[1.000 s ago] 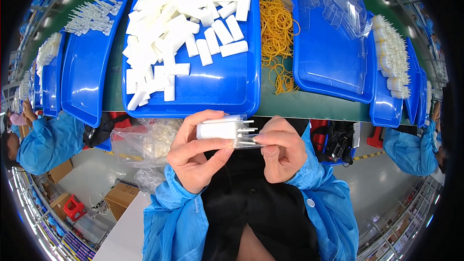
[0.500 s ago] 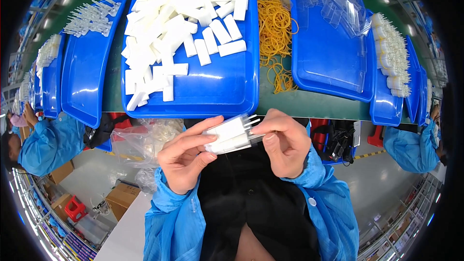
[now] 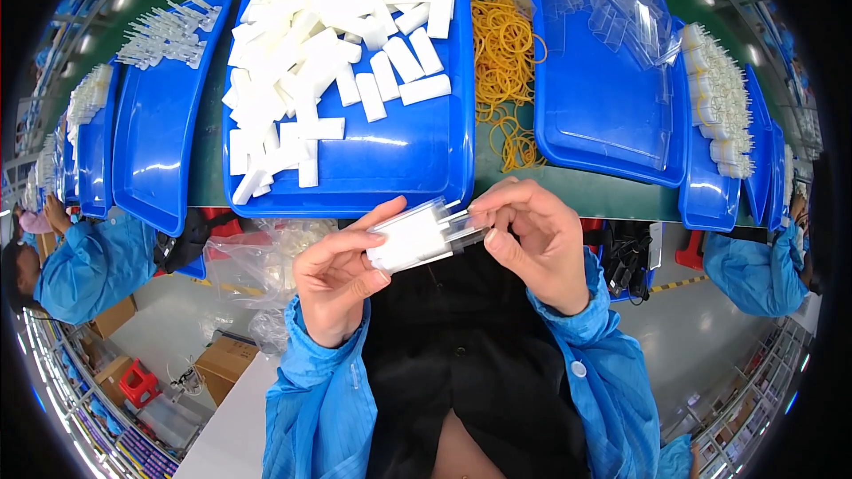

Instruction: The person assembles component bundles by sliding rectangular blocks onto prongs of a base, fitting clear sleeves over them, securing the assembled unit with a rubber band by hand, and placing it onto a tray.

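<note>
White block (image 3: 410,238) in clear sleeve (image 3: 435,210), tilted, in left fingers (image 3: 362,285); rods (image 3: 457,217) protruding.

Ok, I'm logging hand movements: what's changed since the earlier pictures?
In the picture, the white block has turned, its pronged end higher; the left hand still holds it. The right hand has shifted up and rightward. The blue trays and rubber bands stayed put.

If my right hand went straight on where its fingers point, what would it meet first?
Your right hand would likely meet the thin rods at the white piece's end first; they may already touch.
</note>
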Demonstrator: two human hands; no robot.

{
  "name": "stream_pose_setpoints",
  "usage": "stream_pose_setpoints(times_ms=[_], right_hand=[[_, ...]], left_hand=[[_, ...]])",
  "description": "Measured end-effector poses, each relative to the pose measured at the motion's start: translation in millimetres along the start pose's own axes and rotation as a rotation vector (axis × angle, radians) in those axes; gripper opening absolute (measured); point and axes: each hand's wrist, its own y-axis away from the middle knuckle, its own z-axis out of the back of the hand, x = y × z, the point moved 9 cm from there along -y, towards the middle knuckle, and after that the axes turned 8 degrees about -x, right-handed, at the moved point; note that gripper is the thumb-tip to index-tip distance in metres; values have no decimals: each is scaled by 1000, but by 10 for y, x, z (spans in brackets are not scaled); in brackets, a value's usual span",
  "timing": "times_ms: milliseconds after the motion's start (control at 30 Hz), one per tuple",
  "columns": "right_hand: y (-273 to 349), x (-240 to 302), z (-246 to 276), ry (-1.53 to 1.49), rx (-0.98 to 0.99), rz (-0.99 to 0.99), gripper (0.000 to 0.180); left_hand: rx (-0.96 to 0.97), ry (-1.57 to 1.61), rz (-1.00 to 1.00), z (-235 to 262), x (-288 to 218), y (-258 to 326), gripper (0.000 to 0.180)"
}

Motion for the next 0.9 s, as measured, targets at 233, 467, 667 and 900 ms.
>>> stream_pose_setpoints(times_ms=[233, 467, 667, 900], right_hand=[[-33, -4, 40, -22, 44, -18, 20], [-25, 86, -63, 78, 143, 159, 19], [10, 45, -149, 40, 167, 169, 19], [-6, 1, -178, 20, 171, 188, 18]], left_hand=[[-48, -47, 100, 3, 29, 14, 48], [-14, -29, 118, 7, 85, 57, 51], [14, -4, 143, -40, 129, 72, 50], [-22, -1, 117, -21, 143, 93, 49]])
